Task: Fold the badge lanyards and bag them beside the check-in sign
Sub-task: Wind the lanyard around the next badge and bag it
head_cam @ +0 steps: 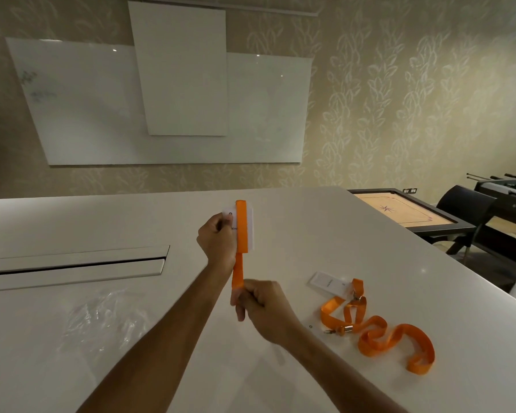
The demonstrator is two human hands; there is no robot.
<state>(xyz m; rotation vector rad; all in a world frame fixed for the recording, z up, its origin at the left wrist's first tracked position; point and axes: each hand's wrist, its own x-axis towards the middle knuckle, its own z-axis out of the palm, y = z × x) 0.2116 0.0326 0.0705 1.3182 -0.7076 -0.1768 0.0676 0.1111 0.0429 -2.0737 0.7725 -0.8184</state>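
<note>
Above the white table (325,234), left hand (218,236) pinching badge card (249,225) and folded orange lanyard (241,228); strap running straight down into right hand (262,305), fingers shut on its loose end.
</note>
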